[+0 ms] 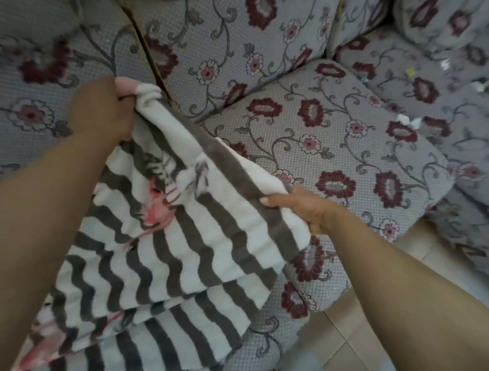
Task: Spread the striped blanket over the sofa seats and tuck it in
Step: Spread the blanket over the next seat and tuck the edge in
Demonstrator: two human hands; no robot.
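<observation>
Both hands, left hand (pixel 100 108) and right hand (pixel 302 207), curl fingers around the folded grey-and-white striped fleece blanket (pixel 166 248) edge, lifting it to open over the floral grey sofa seat cushion (pixel 350 149).

The blanket (pixel 166 248), grey-and-white striped with pink patches, is held up folded in layers at seven o'clock, gripped along its upper edge. The sofa (pixel 351 154), grey with maroon flowers, is seen bare from twelve to three o'clock.

Pale tiled floor (pixel 349 331) shows at the lower right of the frame. A floral armchair (pixel 462 89) fills the upper right, with small scraps (pixel 406 120) on its seat.
</observation>
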